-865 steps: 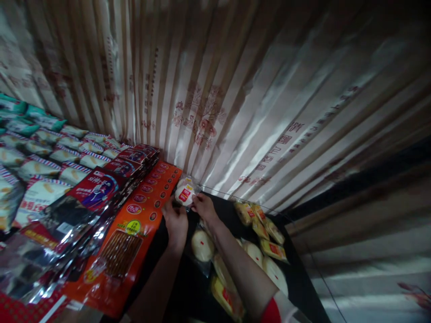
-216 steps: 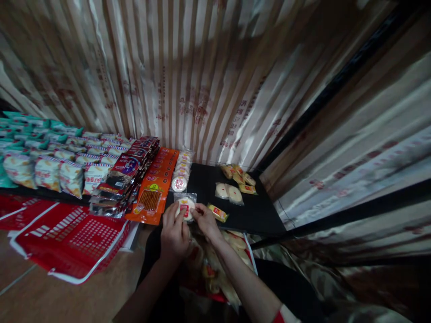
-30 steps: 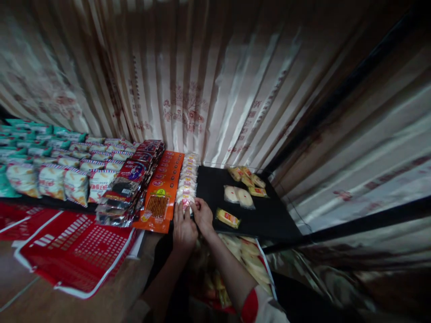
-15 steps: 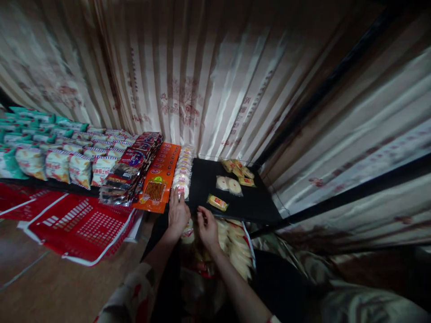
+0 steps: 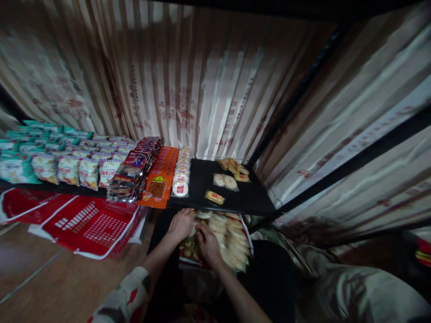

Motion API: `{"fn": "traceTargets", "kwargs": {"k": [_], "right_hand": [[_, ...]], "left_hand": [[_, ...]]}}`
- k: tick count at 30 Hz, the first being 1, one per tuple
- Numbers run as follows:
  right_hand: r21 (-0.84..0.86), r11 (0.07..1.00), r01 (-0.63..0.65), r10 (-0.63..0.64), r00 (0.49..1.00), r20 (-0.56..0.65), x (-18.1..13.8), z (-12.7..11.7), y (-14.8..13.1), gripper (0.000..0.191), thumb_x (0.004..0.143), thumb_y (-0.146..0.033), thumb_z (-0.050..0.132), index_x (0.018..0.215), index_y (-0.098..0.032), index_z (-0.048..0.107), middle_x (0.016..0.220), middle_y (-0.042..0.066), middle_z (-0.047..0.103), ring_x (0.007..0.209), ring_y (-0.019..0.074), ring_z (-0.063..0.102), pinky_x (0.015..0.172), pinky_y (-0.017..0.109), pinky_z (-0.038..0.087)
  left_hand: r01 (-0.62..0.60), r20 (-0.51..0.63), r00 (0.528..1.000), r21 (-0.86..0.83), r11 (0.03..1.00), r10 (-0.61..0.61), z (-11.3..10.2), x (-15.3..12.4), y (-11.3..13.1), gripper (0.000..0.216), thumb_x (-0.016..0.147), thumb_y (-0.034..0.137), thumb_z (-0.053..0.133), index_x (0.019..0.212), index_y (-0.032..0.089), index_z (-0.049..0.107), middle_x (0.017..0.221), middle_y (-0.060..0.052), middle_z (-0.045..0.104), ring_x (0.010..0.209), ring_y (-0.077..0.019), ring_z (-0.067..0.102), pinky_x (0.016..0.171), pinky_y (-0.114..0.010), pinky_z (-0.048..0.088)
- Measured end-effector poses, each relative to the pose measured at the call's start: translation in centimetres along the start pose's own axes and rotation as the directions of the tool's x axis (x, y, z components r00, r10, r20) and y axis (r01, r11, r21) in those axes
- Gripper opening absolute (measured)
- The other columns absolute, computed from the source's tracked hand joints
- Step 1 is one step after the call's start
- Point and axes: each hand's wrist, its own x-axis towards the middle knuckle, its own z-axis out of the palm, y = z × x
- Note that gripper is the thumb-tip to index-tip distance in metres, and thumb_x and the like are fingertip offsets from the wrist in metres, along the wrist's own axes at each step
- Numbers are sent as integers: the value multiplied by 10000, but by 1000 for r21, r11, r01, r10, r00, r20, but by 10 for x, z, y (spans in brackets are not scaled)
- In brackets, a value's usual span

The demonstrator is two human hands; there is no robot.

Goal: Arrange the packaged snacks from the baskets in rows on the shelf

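In the head view, my left hand is low in front of the shelf edge, fingers bent over the left side of an open pack of wrapped round rice crackers. My right hand is close beside it, its fingers curled inward and closed. Whatever is between the fingers of either hand is too dark and small to make out. Above my left hand, a row of wrapped white round crackers lies on the black shelf. A yellow wrapped snack and a clear packet of two round crackers lie to its right.
Left along the shelf are an orange snack bag, dark red packets and rows of white and green bags. More yellow packets lie at the back. Red baskets stand below. A black post rises at right.
My left hand has come down from the front of the white cracker row to the pack below. My right hand has moved slightly lower over the pack. The camera view has shifted a little.
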Motion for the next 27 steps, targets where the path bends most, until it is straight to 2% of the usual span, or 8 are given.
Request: {"fn": "traceTargets", "kwargs": {"k": [4, 7, 9, 16, 22, 27], "right_hand": [[-39, 999, 19, -17, 999, 37, -2, 0, -6, 311, 749, -127, 441, 918, -195, 693, 1011, 94, 666, 978, 205, 602, 927, 325, 449], [-64, 998, 24, -22, 999, 41, -5, -2, -7, 289, 753, -136, 438, 834, -203, 708, 1024, 95, 669, 978, 215, 610, 914, 329, 455], [-68, 997, 38, -34, 998, 50, -7, -4, -6, 284, 763, -148, 435, 788, -206, 712, 1028, 98, 672, 975, 223, 617, 906, 335, 458], [-62, 997, 50, -45, 995, 86, -17, -7, -6, 297, 751, -147, 416, 804, -214, 700, 907, 81, 691, 911, 217, 637, 864, 319, 474], [-26, 1000, 10, -9, 998, 63, -18, -9, -4, 294, 752, -181, 423, 825, -226, 704, 975, 85, 693, 968, 225, 628, 909, 335, 461], [-7, 1000, -17, 17, 997, 72, -12, -9, 5, 309, 768, -223, 410, 846, -212, 709, 1004, 90, 697, 1004, 223, 621, 939, 341, 449]], "left_hand": [[5, 145, 989, 75, 997, -16, 10, -11, 14, 392, 763, 130, 512, 1148, 108, 588, 1221, -194, 574, 1073, -274, 569, 896, -365, 464], [26, 239, 970, 116, 993, -54, 17, -18, 24, 446, 754, 113, 523, 1197, 75, 561, 1121, -230, 625, 940, -278, 634, 800, -362, 504], [31, 266, 962, 132, 991, -65, 19, -22, 28, 422, 778, 97, 486, 1192, 82, 567, 1122, -226, 627, 952, -273, 634, 806, -361, 503], [57, 278, 956, 127, 990, -90, 23, -32, 29, 400, 820, 50, 399, 1178, 98, 569, 1178, -187, 601, 1095, -264, 571, 896, -362, 481], [60, 268, 960, 96, 994, -84, 27, -34, 27, 410, 827, 32, 376, 1180, 112, 569, 1240, -148, 570, 1168, -223, 524, 983, -315, 435], [166, 245, 955, 32, 986, -169, 32, -39, 21, 531, 811, -17, 305, 1289, 129, 485, 1362, -125, 476, 1273, -187, 426, 1016, -265, 397]]}}
